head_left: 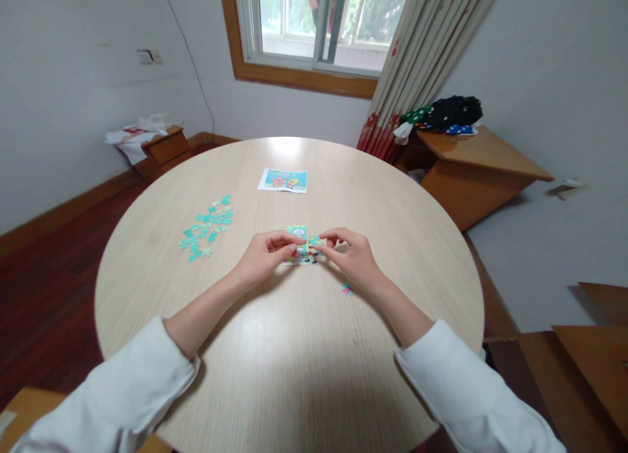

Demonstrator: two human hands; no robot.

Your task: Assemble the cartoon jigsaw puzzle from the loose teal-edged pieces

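Observation:
At the middle of the round table, my left hand [269, 255] and my right hand [352, 250] face each other over a partly joined jigsaw puzzle [297, 231]. Thumbs and fingertips of both hands pinch a small yellow and teal cluster of jigsaw pieces [314, 243] from its two sides. The cluster covers part of the puzzle; whether it is raised or rests on it, I cannot tell. My left fingers hide the puzzle's left part. One loose pink and teal jigsaw piece [347, 289] lies just below my right hand.
Loose teal jigsaw pieces [203, 229] are spread on the left of the table [275, 381]. A printed picture sheet [283, 180] lies farther back. Beyond the table, a wooden cabinet [483, 155] bears a pile of cloth [451, 113] at right, and a small wooden stand [168, 151] is at left.

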